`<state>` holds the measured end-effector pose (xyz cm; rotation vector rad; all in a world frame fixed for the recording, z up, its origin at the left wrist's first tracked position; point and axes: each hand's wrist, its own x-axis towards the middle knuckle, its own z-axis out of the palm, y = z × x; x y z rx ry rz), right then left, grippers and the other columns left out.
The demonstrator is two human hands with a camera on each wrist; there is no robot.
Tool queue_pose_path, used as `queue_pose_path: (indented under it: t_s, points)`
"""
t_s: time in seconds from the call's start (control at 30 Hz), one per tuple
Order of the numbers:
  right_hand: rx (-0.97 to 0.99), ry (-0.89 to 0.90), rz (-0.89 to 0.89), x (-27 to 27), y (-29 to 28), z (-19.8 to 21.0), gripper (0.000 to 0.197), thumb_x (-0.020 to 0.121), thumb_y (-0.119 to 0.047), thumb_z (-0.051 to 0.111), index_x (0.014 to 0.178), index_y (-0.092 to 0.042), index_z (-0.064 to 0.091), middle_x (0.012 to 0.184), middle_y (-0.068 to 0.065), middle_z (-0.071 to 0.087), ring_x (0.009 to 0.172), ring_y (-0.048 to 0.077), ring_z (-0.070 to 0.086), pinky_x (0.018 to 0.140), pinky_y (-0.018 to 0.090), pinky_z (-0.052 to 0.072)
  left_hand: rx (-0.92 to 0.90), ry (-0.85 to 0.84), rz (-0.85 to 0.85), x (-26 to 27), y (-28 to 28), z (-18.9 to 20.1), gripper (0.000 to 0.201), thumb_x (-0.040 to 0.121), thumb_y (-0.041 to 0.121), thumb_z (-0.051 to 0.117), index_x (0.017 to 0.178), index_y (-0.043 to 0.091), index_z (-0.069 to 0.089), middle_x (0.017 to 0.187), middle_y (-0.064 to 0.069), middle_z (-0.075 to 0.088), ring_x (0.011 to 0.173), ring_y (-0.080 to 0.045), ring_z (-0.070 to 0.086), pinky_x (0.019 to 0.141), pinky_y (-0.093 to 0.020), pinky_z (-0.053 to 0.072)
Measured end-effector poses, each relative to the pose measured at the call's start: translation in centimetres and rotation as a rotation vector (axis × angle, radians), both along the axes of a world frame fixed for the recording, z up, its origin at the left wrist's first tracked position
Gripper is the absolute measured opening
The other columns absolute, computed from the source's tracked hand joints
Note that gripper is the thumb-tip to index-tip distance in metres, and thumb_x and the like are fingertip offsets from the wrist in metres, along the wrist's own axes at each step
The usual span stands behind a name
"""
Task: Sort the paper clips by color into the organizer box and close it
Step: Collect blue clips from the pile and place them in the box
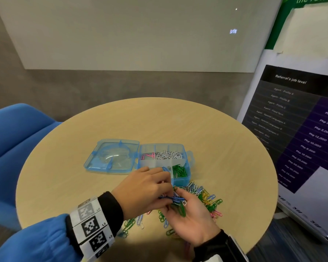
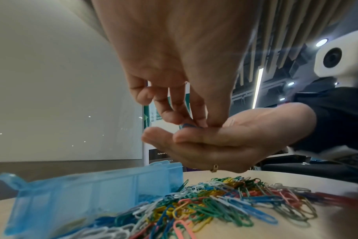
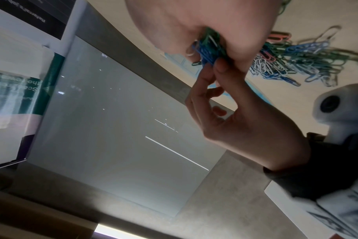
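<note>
1. A round wooden bench carries a blue organizer box with its lid lying open flat to the left.
2. Its far compartments hold pink clips and white clips; a near one holds green clips.
3. A mixed pile of paper clips lies just in front of the box.
4. The right hand, palm up, cups blue and green clips.
5. The left hand pinches at the blue ones in that palm.
</note>
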<state>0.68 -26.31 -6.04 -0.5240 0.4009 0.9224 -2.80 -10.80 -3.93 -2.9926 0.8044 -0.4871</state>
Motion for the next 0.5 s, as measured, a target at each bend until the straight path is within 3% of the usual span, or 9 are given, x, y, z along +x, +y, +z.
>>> queue_pose_path:
  t_s: [0.1, 0.23, 0.27, 0.4, 0.5]
  points:
    - [0.036, 0.01, -0.012, 0.02, 0.03, 0.02, 0.037, 0.095, -0.016, 0.045, 0.081, 0.011, 0.066, 0.073, 0.021, 0.063, 0.059, 0.029, 0.066, 0.057, 0.03, 0.056, -0.067, 0.032, 0.041, 0.07, 0.06, -0.06, 0.02, 0.092, 0.052, 0.047, 0.088, 0.035, 0.058, 0.091, 0.016, 0.053, 0.079, -0.003, 0.049, 0.059, -0.022, 0.042]
    - [0.064, 0.028, -0.023, 0.18, -0.24, -0.11, 0.031, 0.095, -0.014, 0.047, 0.09, 0.012, 0.064, 0.089, 0.027, 0.065, 0.072, 0.035, 0.068, 0.1, 0.034, 0.046, -0.281, 0.147, 0.109, 0.21, 0.35, 0.04, 0.029, 0.089, 0.057, 0.045, 0.091, 0.033, 0.063, 0.092, 0.017, 0.055, 0.077, 0.001, 0.052, 0.062, -0.018, 0.04]
    - [0.074, 0.026, -0.02, 0.16, -0.31, -0.07, 0.032, 0.094, -0.013, 0.048, 0.088, 0.013, 0.064, 0.089, 0.028, 0.066, 0.073, 0.036, 0.068, 0.104, 0.036, 0.045, -0.353, 0.198, 0.124, 0.27, 0.42, 0.05, 0.031, 0.088, 0.058, 0.046, 0.091, 0.033, 0.064, 0.093, 0.017, 0.055, 0.077, 0.002, 0.053, 0.063, -0.018, 0.042]
    - [0.112, -0.008, -0.023, -0.06, -0.31, 0.27, 0.032, 0.094, -0.012, 0.047, 0.083, 0.011, 0.066, 0.086, 0.027, 0.068, 0.067, 0.034, 0.071, 0.081, 0.049, 0.052, -0.492, 0.283, 0.16, 0.4, 0.51, 0.0, 0.017, 0.088, 0.048, 0.061, 0.091, 0.032, 0.065, 0.092, 0.017, 0.056, 0.081, -0.002, 0.056, 0.067, -0.021, 0.046]
    - [0.104, -0.011, -0.02, 0.04, -0.32, 0.01, 0.036, 0.096, -0.012, 0.046, 0.081, 0.012, 0.068, 0.086, 0.027, 0.068, 0.068, 0.034, 0.071, 0.076, 0.052, 0.054, -0.486, 0.305, 0.157, 0.41, 0.59, 0.06, 0.014, 0.09, 0.045, 0.061, 0.095, 0.032, 0.064, 0.09, 0.018, 0.058, 0.082, 0.0, 0.055, 0.068, -0.021, 0.046]
